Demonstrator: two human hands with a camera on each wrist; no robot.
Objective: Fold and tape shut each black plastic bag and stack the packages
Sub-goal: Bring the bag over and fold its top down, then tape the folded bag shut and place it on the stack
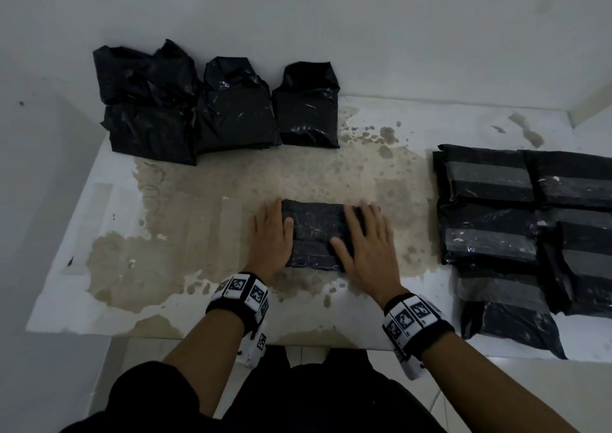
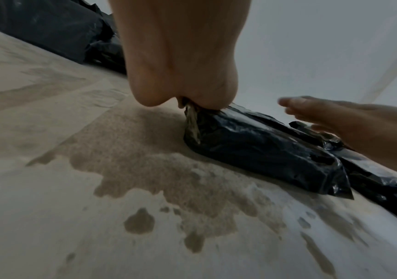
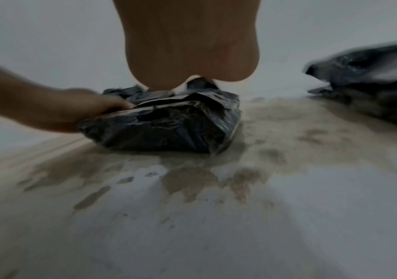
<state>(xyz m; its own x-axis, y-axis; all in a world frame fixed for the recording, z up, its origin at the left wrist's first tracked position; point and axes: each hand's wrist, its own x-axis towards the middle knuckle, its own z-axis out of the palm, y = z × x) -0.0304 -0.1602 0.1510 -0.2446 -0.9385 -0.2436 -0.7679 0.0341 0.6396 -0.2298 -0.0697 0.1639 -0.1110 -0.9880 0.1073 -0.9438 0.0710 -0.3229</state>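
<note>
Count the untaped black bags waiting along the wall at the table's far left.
3, side by side: the largest bag leftmost, a middle bag, and the smallest bag rightmost. Any behind them would be hidden.

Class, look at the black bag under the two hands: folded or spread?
Folded: the bag is a compact block under both hands, left hand and right hand.

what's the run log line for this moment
left hand + right hand flat on folded black bag | untaped bags behind | taped packages right
</note>
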